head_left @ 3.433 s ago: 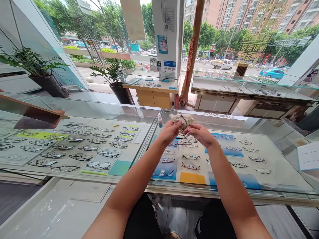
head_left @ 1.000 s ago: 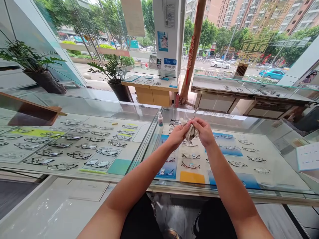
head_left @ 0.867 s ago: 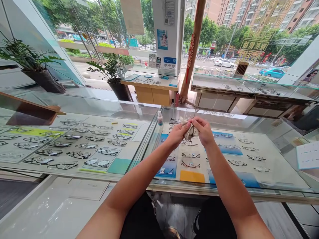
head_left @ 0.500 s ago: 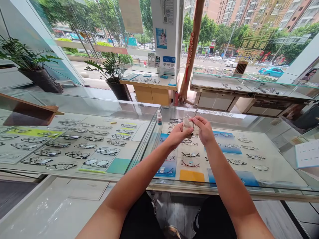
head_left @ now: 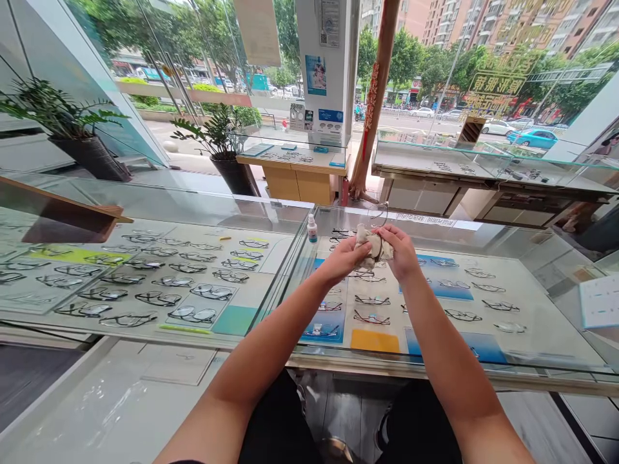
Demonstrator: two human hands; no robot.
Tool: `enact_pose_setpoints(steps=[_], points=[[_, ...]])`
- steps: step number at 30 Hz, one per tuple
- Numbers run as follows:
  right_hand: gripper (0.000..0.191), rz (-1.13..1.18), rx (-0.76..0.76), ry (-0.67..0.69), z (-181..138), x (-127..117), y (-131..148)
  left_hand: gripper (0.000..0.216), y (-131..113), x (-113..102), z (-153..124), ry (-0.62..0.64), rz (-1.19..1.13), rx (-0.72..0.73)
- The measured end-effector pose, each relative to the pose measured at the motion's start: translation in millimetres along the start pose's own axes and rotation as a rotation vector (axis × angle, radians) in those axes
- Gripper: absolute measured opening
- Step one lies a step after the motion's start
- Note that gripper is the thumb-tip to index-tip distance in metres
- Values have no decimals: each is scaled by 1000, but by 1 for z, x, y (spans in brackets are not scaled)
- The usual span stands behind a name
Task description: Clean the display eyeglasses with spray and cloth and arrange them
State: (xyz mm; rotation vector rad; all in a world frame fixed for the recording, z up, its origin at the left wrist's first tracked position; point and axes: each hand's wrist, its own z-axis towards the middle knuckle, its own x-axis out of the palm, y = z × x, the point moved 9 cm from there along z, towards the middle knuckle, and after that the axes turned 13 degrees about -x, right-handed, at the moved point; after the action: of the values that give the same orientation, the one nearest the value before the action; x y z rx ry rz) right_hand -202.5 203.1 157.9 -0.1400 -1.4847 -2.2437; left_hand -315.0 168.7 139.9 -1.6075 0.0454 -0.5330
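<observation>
Both my hands meet above the glass counter (head_left: 532, 361). My left hand (head_left: 341, 259) is closed on a crumpled cream cloth (head_left: 368, 247). My right hand (head_left: 399, 252) pinches the same cloth from the other side, with a thin-framed pair of glasses (head_left: 378, 213) wrapped in it. One round lens sticks up above the cloth; the rest of the frame is hidden by cloth and fingers. A small white bottle with a blue label (head_left: 312, 229) stands on the glass just left of my left hand.
Under the glass lie several rows of glasses on grey, blue and yellow mats (head_left: 372, 339). A second showcase (head_left: 145, 277) adjoins on the left. Potted plants (head_left: 227, 148), more counters and a street window are beyond. A white card (head_left: 599, 301) lies at far right.
The hands and cloth sank slightly from where they were 3.4 s ago and closed tighter together; the cloth is now bunched between both hands, with the lens poking out above.
</observation>
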Motion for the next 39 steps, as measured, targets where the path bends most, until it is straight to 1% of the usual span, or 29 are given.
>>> enact_pose_setpoints(steps=[1, 2, 5, 6, 7, 8, 9, 11, 12, 13, 14, 17, 18, 19, 20, 23, 24, 25, 26, 30, 32, 34, 36, 39], points=[[36, -2, 2, -6, 0, 0, -1, 58, -1, 1, -1, 2, 21, 4], [36, -5, -8, -4, 0, 2, -1, 57, -1, 1, -1, -22, 39, 20], [33, -17, -73, 30, -1, 9, 2, 58, -5, -10, -1, -194, 60, 97], [33, -25, -94, 41, -1, 10, 3, 60, -7, -14, -2, -241, 63, 111], [33, -34, -105, 48, -2, 11, 3, 62, -9, -17, -2, -260, 64, 116], [33, -41, -103, 48, -2, 11, 3, 63, -11, -18, -2, -242, 69, 109], [34, -43, -88, 44, -2, 10, 2, 62, -13, -16, -2, -188, 81, 91], [37, -36, -45, 33, -2, 9, 0, 57, -15, -7, -3, -38, 115, 39], [39, -30, -36, 25, -2, 8, -1, 55, -16, -4, -3, 13, 129, 21], [39, -24, -37, 18, -2, 9, -1, 55, -16, -2, -4, 30, 139, 17], [39, -20, -50, 17, -2, 10, 0, 55, -16, -3, -3, 6, 139, 30], [38, -13, -109, 20, -2, 14, 3, 60, -15, -17, 0, -206, 91, 110], [37, -13, -117, 19, -3, 14, 3, 64, -13, -20, 1, -251, 78, 120], [38, -15, -114, 10, -3, 13, 2, 66, -11, -21, 2, -261, 68, 117], [38, -18, -100, -3, -2, 11, 1, 65, -9, -20, 3, -235, 62, 105], [41, -30, -43, -42, -2, 4, -4, 60, -5, -7, 5, -40, 62, 38], [42, -32, -42, -50, -2, 3, -4, 61, -4, -4, 4, 0, 58, 27], [42, -36, -51, -50, -2, 2, -3, 62, -5, -3, 4, 11, 57, 32], [42, -41, -65, -43, -2, 3, -2, 62, -6, -3, 4, -6, 57, 51], [42, -73, -117, 14, -4, 11, 1, 58, -6, -5, 5, -179, 74, 141], [43, -83, -131, 33, -5, 14, 2, 60, -5, -7, 5, -224, 88, 144], [42, -72, -139, 40, -5, 14, 4, 65, -5, -10, 5, -238, 82, 134], [41, -46, -132, 27, -3, 12, 5, 66, -6, -13, 5, -197, 48, 104], [42, -20, -83, -17, -1, 6, 4, 61, -5, -7, 4, -35, 15, 17]])
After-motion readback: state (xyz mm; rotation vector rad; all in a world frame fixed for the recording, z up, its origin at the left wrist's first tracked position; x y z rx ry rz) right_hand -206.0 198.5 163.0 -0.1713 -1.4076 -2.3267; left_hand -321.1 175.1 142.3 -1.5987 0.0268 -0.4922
